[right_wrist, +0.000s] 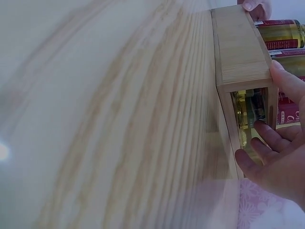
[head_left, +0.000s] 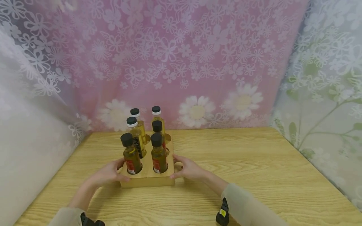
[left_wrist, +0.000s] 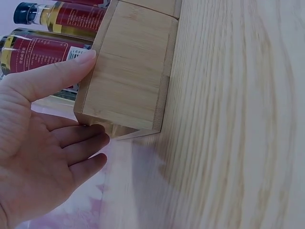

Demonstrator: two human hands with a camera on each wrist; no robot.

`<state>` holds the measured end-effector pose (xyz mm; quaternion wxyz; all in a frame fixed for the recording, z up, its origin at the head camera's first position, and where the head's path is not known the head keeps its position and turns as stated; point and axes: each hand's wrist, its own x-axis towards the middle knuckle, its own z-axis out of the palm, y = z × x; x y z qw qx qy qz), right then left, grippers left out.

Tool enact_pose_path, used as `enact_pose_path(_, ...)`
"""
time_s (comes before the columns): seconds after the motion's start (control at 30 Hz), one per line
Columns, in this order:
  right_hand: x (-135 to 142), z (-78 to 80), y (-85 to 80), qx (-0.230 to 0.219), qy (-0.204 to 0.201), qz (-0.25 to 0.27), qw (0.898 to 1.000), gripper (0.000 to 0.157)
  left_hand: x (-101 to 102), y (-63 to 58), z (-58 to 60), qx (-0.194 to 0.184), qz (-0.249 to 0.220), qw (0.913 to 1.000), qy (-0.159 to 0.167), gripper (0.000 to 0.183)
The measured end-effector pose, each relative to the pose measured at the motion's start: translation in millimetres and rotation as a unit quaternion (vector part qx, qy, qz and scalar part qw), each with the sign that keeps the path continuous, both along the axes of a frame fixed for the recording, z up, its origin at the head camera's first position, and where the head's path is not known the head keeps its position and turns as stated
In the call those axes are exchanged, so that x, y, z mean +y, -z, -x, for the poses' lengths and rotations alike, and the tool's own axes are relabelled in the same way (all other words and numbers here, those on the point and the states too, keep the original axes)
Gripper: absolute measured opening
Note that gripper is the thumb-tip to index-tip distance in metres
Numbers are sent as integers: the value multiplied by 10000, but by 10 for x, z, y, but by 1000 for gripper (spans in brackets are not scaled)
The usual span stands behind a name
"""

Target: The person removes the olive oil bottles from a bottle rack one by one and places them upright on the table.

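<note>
A wooden bottle rack (head_left: 148, 182) stands on the table, with several oil bottles upright in its round holes. Two front bottles, one at left (head_left: 131, 158) and one at right (head_left: 159, 158), have black caps and red labels. Behind them, a clear bottle (head_left: 138, 139) has a white collar under its black cap. My left hand (head_left: 108, 173) grips the rack's left end, thumb at the top front edge, fingers by the side in the left wrist view. At the opposite end my right hand (head_left: 190, 169) holds the rack likewise, its fingers beside the open end panel in the right wrist view.
The wood-grain table (head_left: 240, 175) extends right of the rack. A pink floral curtain (head_left: 181, 62) hangs along the back edge, with pale curtains on the left (head_left: 31, 141) and right (head_left: 328, 94). Black bands (head_left: 223, 212) circle both wrists.
</note>
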<state>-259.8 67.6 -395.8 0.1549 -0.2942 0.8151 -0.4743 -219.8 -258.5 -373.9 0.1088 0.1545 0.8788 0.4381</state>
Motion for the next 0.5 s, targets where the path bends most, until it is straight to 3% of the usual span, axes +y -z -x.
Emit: enact_pose_path(0.5, 395, -25, -12, 20, -16, -11, 10000, 92, 307, 24, 76, 52, 50, 9999, 89, 96)
